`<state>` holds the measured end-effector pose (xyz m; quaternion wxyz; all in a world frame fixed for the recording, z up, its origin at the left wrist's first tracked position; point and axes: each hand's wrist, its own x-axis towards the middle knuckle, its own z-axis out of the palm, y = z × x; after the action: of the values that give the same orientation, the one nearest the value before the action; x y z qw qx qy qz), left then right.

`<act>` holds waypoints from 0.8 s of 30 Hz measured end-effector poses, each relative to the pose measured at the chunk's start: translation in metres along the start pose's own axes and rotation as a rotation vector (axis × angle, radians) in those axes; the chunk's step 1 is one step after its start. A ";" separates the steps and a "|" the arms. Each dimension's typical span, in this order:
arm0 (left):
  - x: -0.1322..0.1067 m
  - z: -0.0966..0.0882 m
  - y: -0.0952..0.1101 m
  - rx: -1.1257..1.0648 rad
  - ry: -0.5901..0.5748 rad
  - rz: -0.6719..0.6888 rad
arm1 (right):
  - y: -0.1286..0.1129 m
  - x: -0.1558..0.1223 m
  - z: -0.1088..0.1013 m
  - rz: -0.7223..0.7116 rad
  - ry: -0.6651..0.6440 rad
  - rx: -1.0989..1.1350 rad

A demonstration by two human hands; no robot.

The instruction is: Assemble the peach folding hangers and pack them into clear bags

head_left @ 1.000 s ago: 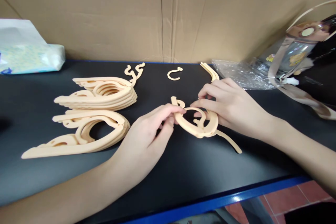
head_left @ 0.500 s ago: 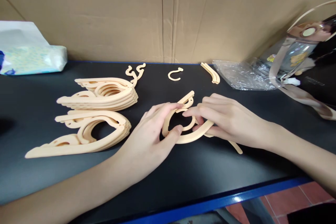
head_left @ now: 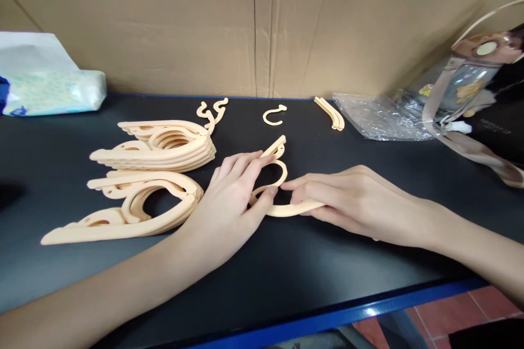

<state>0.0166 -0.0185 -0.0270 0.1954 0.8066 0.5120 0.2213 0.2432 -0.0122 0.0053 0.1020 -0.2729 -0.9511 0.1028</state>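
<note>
Between my hands, low over the black table, is a cream plastic folding hanger [head_left: 286,210]. My left hand [head_left: 239,191] is closed around its left part, thumb near the curved joint and fingers over the upper arm. Closed on the lower arm, my right hand [head_left: 352,202] grips it from the right and hides its far end. A ring-shaped curve of the hanger shows between the hands. Left of my left hand lie two stacks of folded hangers, an upper stack [head_left: 196,155] and a lower stack [head_left: 172,223].
Loose hooks [head_left: 219,112] lie behind the stacks, and a single hook [head_left: 272,116] sits at the back middle. Curved strips [head_left: 331,114] lie beside a clear plastic bag [head_left: 380,120]. A strapped water bottle [head_left: 462,84] stands right, a tissue pack [head_left: 53,92] left. Cardboard [head_left: 164,27] rises behind.
My right hand has moved the lower arm down, and the hanger's arms now stand wider apart. The ring-shaped curve has shifted left and up. My left hand has stayed nearly in place.
</note>
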 end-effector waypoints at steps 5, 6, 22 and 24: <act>0.001 0.002 -0.003 0.107 0.013 0.018 | -0.005 -0.002 0.004 -0.057 -0.021 -0.064; 0.001 0.003 -0.004 0.132 0.018 0.028 | -0.006 -0.003 0.005 -0.076 -0.023 -0.076; 0.002 0.012 -0.002 0.361 0.061 0.072 | 0.007 -0.010 -0.014 0.118 -0.022 -0.329; 0.001 0.009 0.001 0.353 0.111 0.138 | 0.007 -0.011 -0.012 0.140 -0.050 -0.322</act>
<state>0.0229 -0.0186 -0.0338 0.0068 0.8481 0.4964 0.1852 0.2583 -0.0109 0.0135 0.0261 -0.3485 -0.9362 -0.0371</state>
